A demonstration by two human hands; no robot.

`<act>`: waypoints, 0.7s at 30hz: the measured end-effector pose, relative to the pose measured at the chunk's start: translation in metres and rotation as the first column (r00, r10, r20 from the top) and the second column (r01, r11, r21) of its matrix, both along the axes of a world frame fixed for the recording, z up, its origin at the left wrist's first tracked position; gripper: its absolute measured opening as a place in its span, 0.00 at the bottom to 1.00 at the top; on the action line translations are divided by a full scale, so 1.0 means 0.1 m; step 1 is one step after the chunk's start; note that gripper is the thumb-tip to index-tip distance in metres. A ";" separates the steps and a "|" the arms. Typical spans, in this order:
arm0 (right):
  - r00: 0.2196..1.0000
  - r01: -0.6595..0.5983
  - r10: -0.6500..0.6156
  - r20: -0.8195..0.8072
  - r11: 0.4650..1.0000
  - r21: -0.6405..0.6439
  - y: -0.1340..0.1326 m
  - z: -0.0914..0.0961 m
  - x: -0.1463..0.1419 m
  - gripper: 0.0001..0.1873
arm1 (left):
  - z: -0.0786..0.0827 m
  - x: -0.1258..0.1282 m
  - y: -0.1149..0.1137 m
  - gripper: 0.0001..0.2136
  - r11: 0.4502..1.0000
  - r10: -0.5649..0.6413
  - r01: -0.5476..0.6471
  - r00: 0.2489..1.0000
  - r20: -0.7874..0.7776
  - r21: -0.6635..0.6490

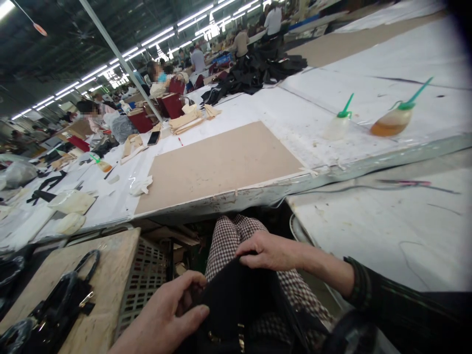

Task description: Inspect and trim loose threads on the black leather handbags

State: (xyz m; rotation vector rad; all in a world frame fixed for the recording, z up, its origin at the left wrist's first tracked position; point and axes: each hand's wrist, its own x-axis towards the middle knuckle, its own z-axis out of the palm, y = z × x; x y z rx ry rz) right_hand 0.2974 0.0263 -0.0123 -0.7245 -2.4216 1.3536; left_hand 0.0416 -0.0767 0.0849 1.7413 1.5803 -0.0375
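Observation:
A black handbag [224,300] with gold-coloured metal fittings near its lower part rests on my lap, over checked trousers. My right hand [263,250] pinches its top edge between thumb and fingers. At the bag's left side is my left hand [175,307], its fingers curled at the edge and its thumb lying against the front. The fingertips behind the bag are hidden. The lower end of the bag runs into dark shadow at the bottom of the view.
Ahead, a white-covered table [236,110] carries a brown board [221,162]. Two squeeze bottles with green nozzles, one holding amber liquid [393,125], stand at right. Black bags [55,305] lie on a board at left, beside a plastic crate [145,270]. Several people work farther back.

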 end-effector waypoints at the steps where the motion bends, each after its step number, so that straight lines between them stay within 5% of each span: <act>1: 1.000 0.007 -0.007 0.013 1.000 0.006 -0.01 0.01 -0.02 0.12 | 0.06 0.02 0.05 0.15 0.999 -0.028 0.028 0.999 -0.015 -0.021; 4: 0.999 0.027 -0.027 0.017 0.999 -0.018 -0.05 0.06 -0.08 0.12 | 0.09 0.14 0.23 0.16 0.989 -0.149 0.150 0.987 -0.057 0.002; 9: 0.993 0.116 -0.115 0.011 0.986 -0.117 -0.14 0.16 -0.03 0.18 | -0.25 0.43 0.59 0.11 0.949 -0.306 0.305 0.952 -0.005 0.083; 15: 0.912 0.404 -0.398 0.102 0.913 -0.049 -0.72 0.41 0.37 0.44 | -0.52 0.47 0.81 0.06 0.953 -0.302 0.297 0.946 0.119 0.062; 21: 0.779 0.595 -0.594 0.202 0.802 0.063 -1.36 0.33 0.45 0.41 | -0.68 0.55 0.97 0.20 0.954 -0.148 0.229 0.920 0.363 -0.194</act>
